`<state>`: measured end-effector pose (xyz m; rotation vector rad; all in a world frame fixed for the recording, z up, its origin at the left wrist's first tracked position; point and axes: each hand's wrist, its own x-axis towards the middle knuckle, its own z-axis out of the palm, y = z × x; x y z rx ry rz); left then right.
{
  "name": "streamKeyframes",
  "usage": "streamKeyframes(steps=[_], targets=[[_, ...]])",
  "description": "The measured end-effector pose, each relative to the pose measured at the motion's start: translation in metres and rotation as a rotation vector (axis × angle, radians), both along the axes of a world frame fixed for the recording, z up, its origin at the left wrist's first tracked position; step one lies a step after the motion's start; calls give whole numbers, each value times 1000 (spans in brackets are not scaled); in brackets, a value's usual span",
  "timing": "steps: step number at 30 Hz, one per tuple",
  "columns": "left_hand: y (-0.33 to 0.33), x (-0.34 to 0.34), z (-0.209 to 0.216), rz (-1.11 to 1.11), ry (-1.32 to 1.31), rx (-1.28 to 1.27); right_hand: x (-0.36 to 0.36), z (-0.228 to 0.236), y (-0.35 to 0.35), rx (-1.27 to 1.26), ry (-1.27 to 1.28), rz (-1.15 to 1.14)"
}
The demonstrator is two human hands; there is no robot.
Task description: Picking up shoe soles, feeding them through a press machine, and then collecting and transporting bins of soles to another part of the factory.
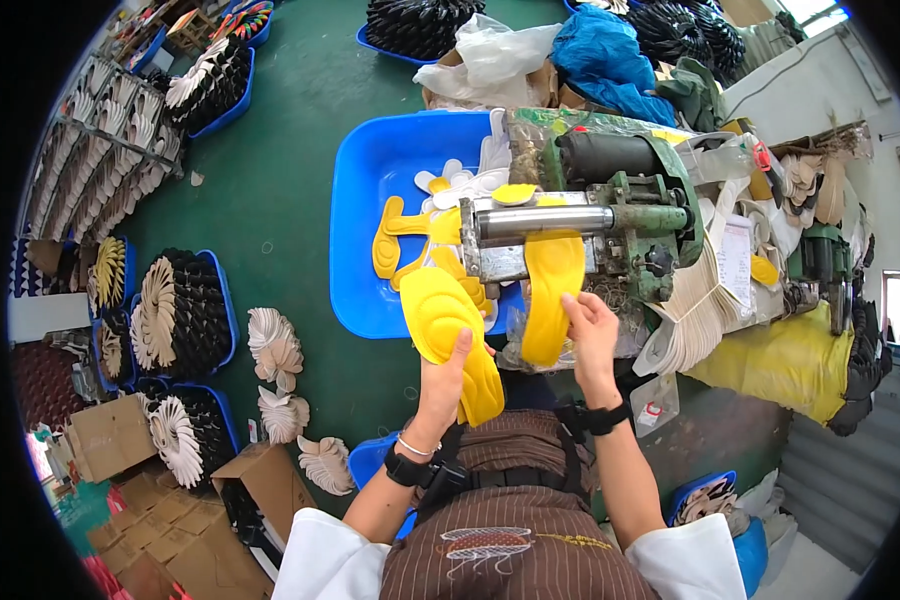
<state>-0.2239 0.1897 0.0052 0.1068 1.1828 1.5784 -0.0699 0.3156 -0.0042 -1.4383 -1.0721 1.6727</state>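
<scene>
My left hand (pixel 442 392) is closed around several yellow insoles (pixel 438 312), held just in front of the blue tub. My right hand (pixel 596 342) pinches the edge of a single yellow insole (pixel 552 295), whose far end reaches up to the steel roller (pixel 545 222) of a green machine (pixel 660 215). Whether that end sits under the roller or only against it, I cannot tell. Another yellow piece (pixel 514 194) lies on the far side of the roller. Yellow and white insoles (pixel 388 240) are heaped loosely in the blue tub (pixel 346 215) left of the machine.
Bundles of pale insoles (pixel 675 335) stand right of the machine, near a yellow sheet (pixel 785 370). Tubs of black and white insoles (pixel 185 310) line the left floor, with loose fans of beige insoles (pixel 275 345) and cardboard boxes (pixel 260 490). Plastic bags (pixel 605 55) lie beyond.
</scene>
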Motion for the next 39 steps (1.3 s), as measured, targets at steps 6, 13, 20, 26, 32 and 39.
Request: streamKeyframes(steps=[6, 13, 20, 26, 32, 39], targets=[[2, 11, -4, 62, 280, -27, -37, 24, -84, -38, 102, 303], [-5, 6, -9, 95, 102, 79, -2, 19, -67, -101, 150, 159], [4, 10, 9, -43, 8, 99, -4, -16, -1, 92, -66, -14], [-5, 6, 12, -20, 170, 8, -28, 7, -81, -82, 248, 482], [-3, 16, -3, -255, 366, -104, -22, -34, -13, 81, -75, 83], [-2, 15, -12, -319, 287, -180, 38, -7, -25, -15, -8, 473]])
